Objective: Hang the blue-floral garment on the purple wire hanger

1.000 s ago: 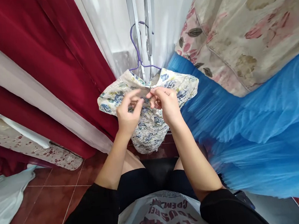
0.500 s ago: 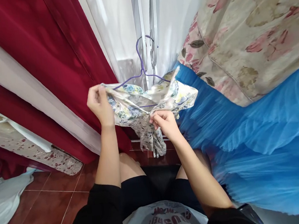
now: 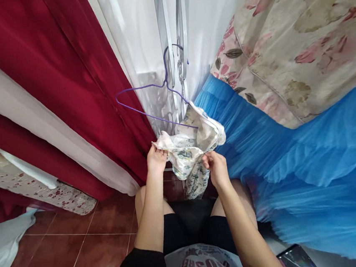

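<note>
Purple wire shows bare along one side of the hanger (image 3: 166, 82) in the head view, its hook up at the pale metal rails (image 3: 169, 38). Its other end runs into the flowered top (image 3: 186, 154), which sags between the two hands, above and in front of the knees. The left hand (image 3: 157, 159) grasps a loose edge of the cloth between thumb and fingers, palm turned up; the right hand (image 3: 216, 166) pinches the front edge near the neck opening. Judging by this, the step in hand is working the top off the hanger: one shoulder is free and the other remains on the wire. The next move would seem to call for easing that second shoulder off the wire without tugging the thin cloth.

Around this, red cloth (image 3: 77, 71) hangs close on the left and a ruffled blue skirt (image 3: 297, 164) on the right, beneath a large flowered cloth (image 3: 310, 41). A phone (image 3: 297, 259) lies low on the right, near the forearm. The hanger's lower bar, passing into the top, is the likeliest snag, and the hangings on both sides leave little elbow room.
</note>
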The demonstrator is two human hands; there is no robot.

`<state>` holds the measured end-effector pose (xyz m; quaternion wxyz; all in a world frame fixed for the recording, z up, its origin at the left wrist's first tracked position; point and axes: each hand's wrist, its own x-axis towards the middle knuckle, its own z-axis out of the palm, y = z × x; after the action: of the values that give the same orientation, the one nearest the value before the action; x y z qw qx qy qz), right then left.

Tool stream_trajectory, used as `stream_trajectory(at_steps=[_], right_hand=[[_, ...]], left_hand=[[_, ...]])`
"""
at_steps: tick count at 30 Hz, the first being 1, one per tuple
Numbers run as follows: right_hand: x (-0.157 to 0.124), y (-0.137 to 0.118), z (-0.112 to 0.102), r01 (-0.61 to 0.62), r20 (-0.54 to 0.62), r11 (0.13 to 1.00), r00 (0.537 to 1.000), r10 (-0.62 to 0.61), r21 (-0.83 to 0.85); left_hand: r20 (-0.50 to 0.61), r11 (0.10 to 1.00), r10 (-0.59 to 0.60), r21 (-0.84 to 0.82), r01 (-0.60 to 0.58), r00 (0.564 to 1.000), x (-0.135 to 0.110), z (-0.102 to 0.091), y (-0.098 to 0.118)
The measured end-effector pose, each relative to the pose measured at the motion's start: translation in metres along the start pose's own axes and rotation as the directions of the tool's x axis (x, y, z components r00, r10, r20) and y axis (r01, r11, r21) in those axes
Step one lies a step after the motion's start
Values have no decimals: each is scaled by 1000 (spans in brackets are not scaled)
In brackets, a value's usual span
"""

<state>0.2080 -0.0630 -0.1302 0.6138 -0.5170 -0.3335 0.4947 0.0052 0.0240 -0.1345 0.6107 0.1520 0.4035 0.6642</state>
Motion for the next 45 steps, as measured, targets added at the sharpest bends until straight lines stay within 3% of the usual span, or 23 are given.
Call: stream_trajectory(at_steps=[3, 6, 9, 11, 12, 14, 16, 17, 18, 20, 22, 23, 25, 28, 30, 32, 34, 37, 40, 42, 43, 45], right_hand=[[2, 9, -28, -47, 57, 990, 997, 54, -131], [-1, -1, -35, 32, 241, 961, 970, 37, -275], [-10, -24, -24, 255, 381, 915, 916, -125, -313], [-17, -40, -16, 267, 459, 937, 878, -139, -226], [-20, -47, -14, 220, 503, 960, 858, -105, -175], [-25, -59, -14, 75, 584, 992, 812, -1, -102], [-27, -68, -20, -25, 623, 996, 779, 72, -84], [-27, -72, -23, -43, 624, 995, 776, 88, -86], [-27, -76, -27, -45, 619, 994, 780, 94, -95], [-26, -83, -36, -19, 603, 991, 792, 94, -129], [-24, -92, -46, 7, 596, 984, 796, 104, -181], [-22, -97, -52, 25, 588, 978, 802, 105, -208], [-12, -109, -66, 93, 548, 964, 834, 61, -250], [23, -130, -85, 277, 432, 921, 891, -139, -275], [59, -143, -88, 391, 355, 887, 888, -293, -246], [97, -153, -76, 446, 305, 878, 872, -382, -175], [128, -158, -53, 413, 306, 903, 880, -363, -116], [147, -156, -9, 269, 452, 958, 870, -197, -101], [139, -151, 18, 131, 614, 981, 789, -18, -141], [129, -152, 20, 98, 643, 987, 766, 9, -130], [124, -154, 17, 95, 636, 989, 772, 0, -115], [118, -161, 9, 98, 605, 990, 796, -17, -101]], left_hand=[[191, 999, 46, 6, -48, 980, -29, 20, -6], [435, 953, 179, 145, -265, 883, -66, 46, -3], [612, 771, 256, 338, -539, 749, -99, 68, -1], [692, 619, 289, 392, -680, 662, -112, 76, -3], [706, 566, 302, 407, -716, 640, -114, 77, -4], [689, 541, 302, 445, -714, 658, -114, 76, -6], [678, 624, 210, 462, -630, 704, -109, 69, -9], [696, 683, 122, 458, -569, 707, -107, 65, -11], [726, 735, 22, 455, -504, 688, -106, 59, -12], [780, 790, -172, 474, -389, 602, -107, 48, -17], [788, 776, -310, 533, -338, 531, -108, 37, -21], [776, 744, -355, 573, -345, 522, -109, 32, -21], [730, 643, -403, 655, -397, 552, -108, 23, -20], [675, 466, -402, 732, -497, 618, -102, 15, -9], [687, 371, -327, 725, -580, 649, -98, 15, 1], [732, 297, -169, 677, -674, 661, -96, 20, 8], [767, 259, -1, 620, -741, 641, -97, 25, 12], [759, 301, 194, 557, -774, 622, -99, 27, 17], [636, 409, 318, 577, -707, 703, -94, 16, 31], [574, 426, 285, 642, -638, 768, -84, 1, 45], [583, 385, 225, 683, -621, 781, -77, -8, 52], [672, 211, 34, 718, -663, 739, -60, -30, 65]])
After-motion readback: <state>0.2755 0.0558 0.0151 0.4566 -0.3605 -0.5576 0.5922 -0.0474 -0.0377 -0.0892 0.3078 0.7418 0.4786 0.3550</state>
